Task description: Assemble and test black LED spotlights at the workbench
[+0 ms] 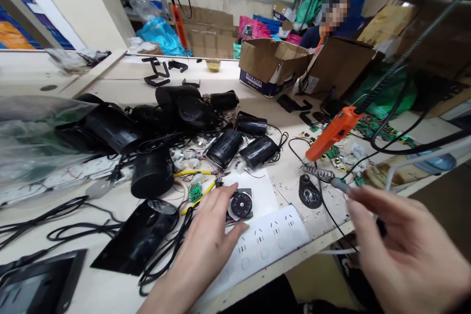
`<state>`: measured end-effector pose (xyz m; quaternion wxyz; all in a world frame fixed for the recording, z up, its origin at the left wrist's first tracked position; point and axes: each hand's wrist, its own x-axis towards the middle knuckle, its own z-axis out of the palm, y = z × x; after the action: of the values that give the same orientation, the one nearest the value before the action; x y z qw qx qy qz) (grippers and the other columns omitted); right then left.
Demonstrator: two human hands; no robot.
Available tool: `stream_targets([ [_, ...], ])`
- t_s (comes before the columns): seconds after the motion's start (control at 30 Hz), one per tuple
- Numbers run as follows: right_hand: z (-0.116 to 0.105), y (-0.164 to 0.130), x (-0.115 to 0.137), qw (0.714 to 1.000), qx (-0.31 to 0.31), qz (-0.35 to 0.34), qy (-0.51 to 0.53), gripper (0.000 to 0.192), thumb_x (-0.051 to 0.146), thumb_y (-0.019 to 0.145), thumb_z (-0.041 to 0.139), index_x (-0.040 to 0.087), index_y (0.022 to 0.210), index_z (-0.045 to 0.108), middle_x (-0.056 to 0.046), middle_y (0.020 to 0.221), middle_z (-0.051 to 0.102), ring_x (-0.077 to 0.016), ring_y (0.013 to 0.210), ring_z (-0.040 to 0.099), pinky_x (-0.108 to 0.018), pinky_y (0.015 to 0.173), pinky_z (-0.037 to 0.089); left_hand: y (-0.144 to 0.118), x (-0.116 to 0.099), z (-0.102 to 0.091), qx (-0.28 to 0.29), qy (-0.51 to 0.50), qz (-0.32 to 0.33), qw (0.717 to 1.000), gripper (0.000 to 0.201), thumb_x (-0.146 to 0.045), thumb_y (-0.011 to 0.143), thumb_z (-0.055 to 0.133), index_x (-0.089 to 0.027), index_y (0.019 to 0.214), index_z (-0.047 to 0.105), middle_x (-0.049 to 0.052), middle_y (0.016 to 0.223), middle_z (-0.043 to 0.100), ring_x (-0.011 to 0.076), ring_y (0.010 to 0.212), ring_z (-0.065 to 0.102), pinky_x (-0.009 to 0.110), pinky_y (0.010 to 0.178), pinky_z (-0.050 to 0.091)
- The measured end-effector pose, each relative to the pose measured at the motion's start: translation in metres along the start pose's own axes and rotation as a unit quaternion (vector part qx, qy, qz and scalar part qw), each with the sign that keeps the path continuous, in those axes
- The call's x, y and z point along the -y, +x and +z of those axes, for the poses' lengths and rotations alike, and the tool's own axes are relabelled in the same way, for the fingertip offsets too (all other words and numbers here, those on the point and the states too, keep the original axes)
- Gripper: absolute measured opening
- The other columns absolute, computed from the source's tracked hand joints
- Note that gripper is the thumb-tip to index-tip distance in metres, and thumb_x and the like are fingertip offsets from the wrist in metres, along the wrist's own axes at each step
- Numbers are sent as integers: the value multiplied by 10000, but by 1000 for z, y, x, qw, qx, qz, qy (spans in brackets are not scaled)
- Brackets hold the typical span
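While housings point(152, 176) crowd, pliers point(195, 173) flank left hand point(215, 218)

On the bench point(290, 171), the dial part point(242, 204) lies behind the power strip point(267, 241), pliers point(204, 196) to its left. Housings point(224, 148) lie behind, seemingly among loose parts point(189, 161); circuit boards point(384, 130) lie right, a cardboard box point(257, 71) beyond.

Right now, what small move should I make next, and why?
Probably draw the grey-handled tool back from the wire coil: the right hand pinches it at the coil's near end, and the left hand is already placed around the black dial.
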<state>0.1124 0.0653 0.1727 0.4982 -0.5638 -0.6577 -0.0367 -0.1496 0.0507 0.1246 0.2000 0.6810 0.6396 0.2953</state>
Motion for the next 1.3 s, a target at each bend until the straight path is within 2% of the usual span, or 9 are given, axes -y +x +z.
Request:
stream_targets([
  [0.2, 71, 50, -13, 995, -16, 102, 0, 876, 390, 773, 715, 69, 1474, 298, -257, 1351, 505, -349, 1232, 540, -536, 1006, 463, 0, 15, 12, 7, 55, 16, 998, 589, -268, 820, 664, -179, 1350, 423, 126, 1306, 580, 313, 1230, 520, 487, 1007, 470],
  [0.27, 88, 67, -20, 989, 24, 149, 1, 857, 381, 765, 694, 76, 1463, 302, -241, 1270, 575, -346, 1114, 609, -530, 937, 491, 0, 15, 10, -18, 68, 35, 997, 545, -267, 831, 657, -172, 1322, 440, 126, 1272, 590, 310, 1192, 532, 480, 974, 486],
  [0.37, 106, 84, -26, 979, 57, 192, -48, 598, 400, 778, 641, 109, 1277, 489, -166, 978, 683, -342, 883, 650, -497, 792, 508, -1, -6, 14, -75, 71, 90, 991, 376, -235, 886, 583, -166, 1246, 498, 115, 1161, 620, 281, 1086, 555, 433, 906, 509],
  [0.43, 110, 89, -27, 973, 59, 200, -95, 463, 442, 775, 623, 132, 1112, 554, -144, 858, 675, -342, 795, 634, -476, 737, 489, 2, -33, 25, -68, 51, 135, 987, 260, -182, 916, 510, -153, 1170, 551, 102, 1046, 643, 251, 982, 574, 384, 843, 522],
  [0.53, 106, 91, -25, 970, 75, 190, -132, 417, 481, 760, 620, 155, 1012, 553, -130, 803, 657, -334, 753, 618, -449, 712, 467, 15, -78, 55, 116, 77, 184, 973, 159, -178, 884, 531, -149, 1005, 632, 96, 958, 643, 256, 897, 579, 387, 799, 522],
  [0.67, 97, 94, -22, 974, 100, 161, -127, 503, 452, 688, 697, 171, 1073, 535, -106, 852, 665, -316, 782, 625, -408, 718, 463, 43, -112, 95, 216, 188, 172, 943, 392, -255, 899, 542, -47, 1228, 584, 218, 1197, 603, 344, 1136, 520, 460, 960, 445],
  [0.8, 95, 97, -19, 975, 109, 158, -111, 552, 415, 667, 732, 185, 1122, 522, -81, 861, 671, -285, 760, 638, -385, 727, 474, 59, -114, 112, 238, 193, 157, 939, 398, -356, 924, 526, -35, 1126, 645, 226, 1122, 632, 355, 1111, 536, 457, 962, 432],
  [0.97, 99, 94, -15, 978, 101, 140, -121, 619, 367, 692, 719, 136, 1223, 499, -135, 959, 695, -321, 848, 655, -413, 770, 483, 58, -112, 112, 250, 184, 153, 938, 461, -441, 927, 508, -37, 1103, 645, 229, 1104, 639, 340, 1066, 556, 437, 936, 444],
  [1.3, 127, 90, -16, 974, 129, 165, -83, 599, 368, 673, 702, 149, 1193, 500, -93, 782, 683, -323, 730, 651, -431, 726, 480, 53, -108, 114, 241, 189, 180, 935, 352, -273, 891, 552, -47, 1148, 637, 212, 1142, 647, 328, 1095, 552, 434, 967, 443],
])
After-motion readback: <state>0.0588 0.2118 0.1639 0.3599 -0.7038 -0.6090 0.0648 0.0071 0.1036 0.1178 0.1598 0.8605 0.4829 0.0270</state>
